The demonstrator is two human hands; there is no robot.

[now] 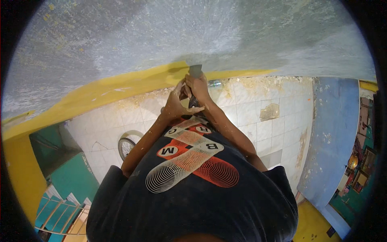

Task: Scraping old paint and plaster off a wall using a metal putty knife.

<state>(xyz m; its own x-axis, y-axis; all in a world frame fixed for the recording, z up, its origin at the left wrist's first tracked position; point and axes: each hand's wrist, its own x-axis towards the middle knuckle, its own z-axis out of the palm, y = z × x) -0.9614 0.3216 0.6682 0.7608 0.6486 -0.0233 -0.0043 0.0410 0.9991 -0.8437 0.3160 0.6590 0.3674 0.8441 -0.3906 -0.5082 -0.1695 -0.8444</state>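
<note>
My right hand [196,86] grips a scraper [195,70], whose flat grey blade lies at the lower band of the painted wall [234,36]. The wall is patchy grey above a yellow strip [96,92]. My left hand [179,101] is just left of and below the right one, thumb spread out to the right and fingers bent near the right hand, with a gap between them. A dark object [194,103] shows between the hands; whether it is part of the tool I cannot tell.
Worn white floor tiles [254,109] lie below. At left are a bicycle wheel [125,148], teal walls [72,177] and a metal railing [56,213]. At right stands a pale blue wall [330,133], with cluttered items [358,169] beyond it.
</note>
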